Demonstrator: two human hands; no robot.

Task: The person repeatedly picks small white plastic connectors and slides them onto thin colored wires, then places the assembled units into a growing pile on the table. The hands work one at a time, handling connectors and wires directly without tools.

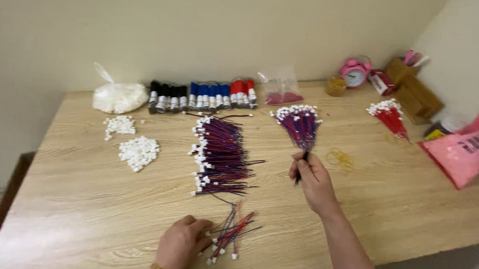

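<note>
Two bare hands work over a pale wood-grain table (83, 197) set against cream walls. The right hand (312, 179) pinches a fanned bundle of red and blue wires with white plastic connectors (300, 124) by its base, held upright above mid-table. The left hand (182, 246) rests with fingers curled on a small loose heap of the same wires (231, 235) at the near edge.

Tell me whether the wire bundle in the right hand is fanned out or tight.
Fanned out. The right hand pinches the wire bundle at its bottom end, and the white-tipped ends spread wide above.
</note>
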